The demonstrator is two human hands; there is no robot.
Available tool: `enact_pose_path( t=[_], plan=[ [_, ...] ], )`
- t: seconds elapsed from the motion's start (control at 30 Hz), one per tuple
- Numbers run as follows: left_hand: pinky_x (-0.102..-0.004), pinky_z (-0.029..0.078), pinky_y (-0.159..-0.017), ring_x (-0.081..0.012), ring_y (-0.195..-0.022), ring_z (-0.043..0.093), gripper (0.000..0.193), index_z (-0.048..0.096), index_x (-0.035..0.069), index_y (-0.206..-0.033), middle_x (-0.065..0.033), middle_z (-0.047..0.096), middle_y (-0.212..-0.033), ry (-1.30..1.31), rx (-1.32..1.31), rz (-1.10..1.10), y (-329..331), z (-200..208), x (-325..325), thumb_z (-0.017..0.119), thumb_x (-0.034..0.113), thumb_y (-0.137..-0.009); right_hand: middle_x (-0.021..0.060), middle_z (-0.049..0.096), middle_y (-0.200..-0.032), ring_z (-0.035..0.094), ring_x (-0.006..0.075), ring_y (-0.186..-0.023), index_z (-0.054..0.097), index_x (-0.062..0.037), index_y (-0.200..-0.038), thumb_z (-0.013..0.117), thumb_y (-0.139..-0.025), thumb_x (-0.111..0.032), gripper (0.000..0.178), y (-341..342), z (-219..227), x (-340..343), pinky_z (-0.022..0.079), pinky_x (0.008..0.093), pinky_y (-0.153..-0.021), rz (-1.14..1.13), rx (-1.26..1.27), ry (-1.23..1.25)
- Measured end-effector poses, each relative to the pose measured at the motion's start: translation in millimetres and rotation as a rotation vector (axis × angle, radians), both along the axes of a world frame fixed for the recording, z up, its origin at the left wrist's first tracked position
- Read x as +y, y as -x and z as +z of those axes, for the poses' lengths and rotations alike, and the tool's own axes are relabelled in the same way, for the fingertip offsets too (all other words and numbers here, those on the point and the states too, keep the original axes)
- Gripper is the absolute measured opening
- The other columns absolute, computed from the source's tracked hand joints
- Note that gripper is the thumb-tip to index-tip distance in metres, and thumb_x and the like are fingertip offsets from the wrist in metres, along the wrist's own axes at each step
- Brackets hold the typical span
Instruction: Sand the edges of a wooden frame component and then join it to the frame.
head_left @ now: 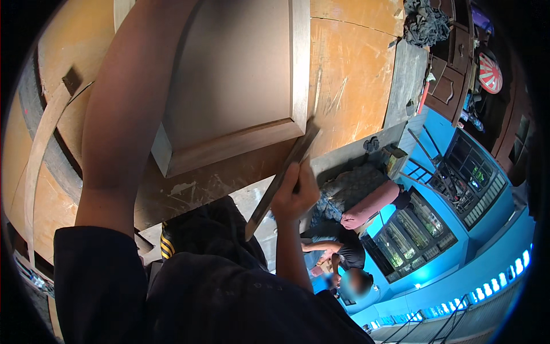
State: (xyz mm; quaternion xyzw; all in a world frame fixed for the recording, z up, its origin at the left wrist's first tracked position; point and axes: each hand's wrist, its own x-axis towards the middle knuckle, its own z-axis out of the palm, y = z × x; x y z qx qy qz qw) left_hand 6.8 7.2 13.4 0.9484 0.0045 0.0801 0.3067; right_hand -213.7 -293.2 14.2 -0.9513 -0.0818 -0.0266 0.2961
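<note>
A wooden panel with a raised pale frame (240,141) lies on the orange-brown workbench in front of me. My right hand (295,192) is closed around a long, flat, dark bar (299,148), held at a slant. The bar's upper end is beside the panel's near right corner; whether it touches the wood I cannot tell. Its lower end, lighter in colour, points down toward my body. My left forearm reaches across the panel's left side, and the left hand lies beyond the top edge of the picture.
A curved wooden strip (38,155) lies on the left over a scratched board. Black crumpled cloth (427,23) is at the bench's far right. Another person (344,249) sits low on the right, near a pink roll (369,207). Carved brown cabinet parts (447,86) stand farther off.
</note>
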Motion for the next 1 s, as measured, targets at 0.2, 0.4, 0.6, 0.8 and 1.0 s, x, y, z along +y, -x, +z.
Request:
enact_pose_path(
  t=[0.2, 0.4, 0.6, 0.8, 1.0],
  plan=[
    [-0.0419, 0.040, -0.100, -0.0315, -0.111, 0.058, 0.034, 0.076, 0.015, -0.099, -0.0101, 0.066, -0.105, 0.030, -0.033, 0.037, 1.5, -8.7, -2.8, 0.076, 0.039, -0.074, 0.0190, 0.052, -0.066, 0.052, 0.0315, -0.055, 0.060, 0.0060, -0.084, 0.058, -0.094, -0.001, 0.013, -56.7, 1.2, 12.2, 0.041, 0.0376, -0.051, 0.008, 0.018, 0.025],
    [-0.0417, 0.040, -0.101, -0.0306, -0.114, 0.057, 0.036, 0.076, 0.014, -0.099, -0.0101, 0.067, -0.108, 0.008, -0.044, 0.007, -0.7, -5.4, -1.1, 0.077, 0.039, -0.074, 0.0137, 0.041, -0.063, 0.039, 0.0186, -0.055, 0.048, 0.0044, -0.076, 0.056, -0.097, -0.006, 0.025, 2.1, 3.1, 2.6, 0.035, 0.0348, -0.051, -0.062, 0.011, -0.048],
    [-0.0415, 0.040, -0.102, -0.0309, -0.114, 0.057, 0.035, 0.076, 0.014, -0.100, -0.0098, 0.067, -0.108, 0.014, -0.009, 0.036, 2.1, -4.2, -2.5, 0.077, 0.037, -0.074, 0.0238, 0.065, -0.082, 0.065, 0.0341, -0.068, 0.063, 0.0140, -0.110, 0.059, -0.093, -0.001, 0.023, -43.3, -1.0, -3.0, 0.051, 0.0367, -0.062, 0.062, 0.044, 0.063],
    [-0.0416, 0.040, -0.102, -0.0317, -0.115, 0.057, 0.036, 0.076, 0.014, -0.102, -0.0100, 0.067, -0.110, 0.051, -0.015, 0.022, 0.7, -5.8, 0.1, 0.077, 0.037, -0.074, 0.0213, 0.065, -0.082, 0.063, 0.0316, -0.066, 0.064, 0.0121, -0.113, 0.060, -0.093, -0.001, 0.024, -17.7, 6.6, -22.5, 0.050, 0.0347, -0.061, 0.106, 0.062, 0.041],
    [-0.0423, 0.041, -0.101, -0.0323, -0.113, 0.058, 0.037, 0.076, 0.014, -0.102, -0.0110, 0.067, -0.111, 0.035, -0.050, 0.001, -1.5, -14.2, 5.1, 0.076, 0.037, -0.074, 0.0152, 0.060, -0.076, 0.055, 0.0214, -0.065, 0.065, 0.0087, -0.110, 0.057, -0.095, -0.003, 0.021, -46.6, 6.8, -11.3, 0.044, 0.0310, -0.060, 0.165, 0.044, 0.029]
  ],
)
